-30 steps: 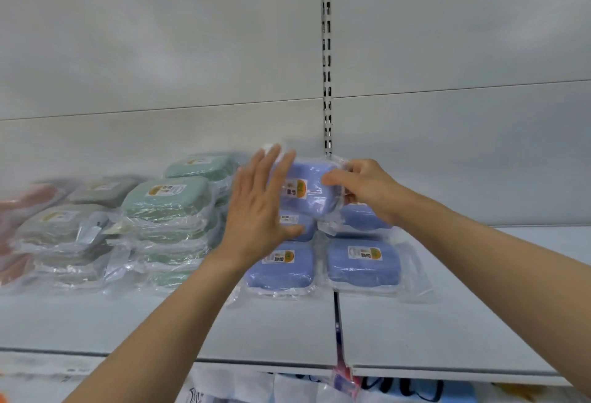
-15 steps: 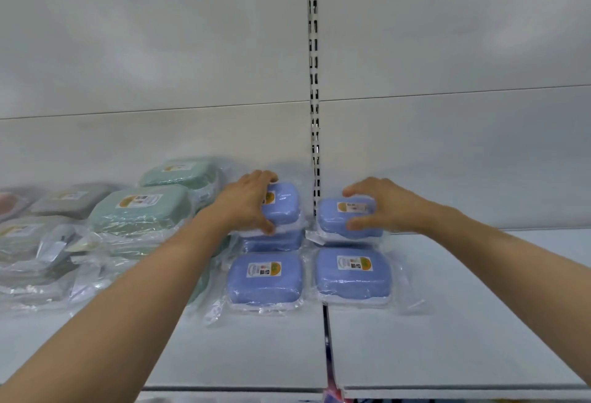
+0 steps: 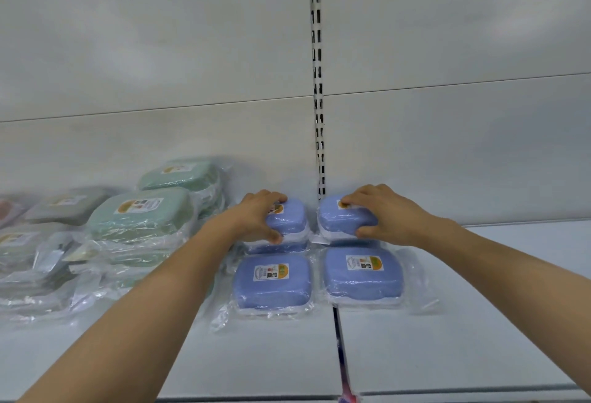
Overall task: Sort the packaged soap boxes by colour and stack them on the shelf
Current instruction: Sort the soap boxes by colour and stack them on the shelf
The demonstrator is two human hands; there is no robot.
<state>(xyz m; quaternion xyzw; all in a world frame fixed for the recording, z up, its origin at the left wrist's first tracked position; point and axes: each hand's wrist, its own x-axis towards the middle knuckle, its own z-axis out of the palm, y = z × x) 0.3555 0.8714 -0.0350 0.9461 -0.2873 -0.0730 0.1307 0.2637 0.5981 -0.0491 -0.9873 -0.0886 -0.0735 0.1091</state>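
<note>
Two hands work the back row: my left hand (image 3: 257, 217) grips the rear-left blue box (image 3: 287, 214), which sits on another blue one, and my right hand (image 3: 382, 214) clamps the rear-right blue box (image 3: 343, 217). I judge I'm seating and squaring the blue stacks on the shelf (image 3: 447, 338); next, let go and fetch more. Front blue boxes (image 3: 271, 284) carry white-and-orange labels, their print unreadable; green stacks (image 3: 140, 214) stand left

Far-left grey packs (image 3: 68, 201) and reddish pack (image 3: 6, 210): blurred, cut by frame edge, labels unreadable. Blue box (image 3: 289, 215) under left hand (image 3: 256, 217): label mostly covered by fingers. Lower blue box (image 3: 275, 247) beneath it: only a sliver showing. Right hand (image 3: 380, 214) hiding label of blue box (image 3: 343, 218). Print on front labels too small to read.
</note>
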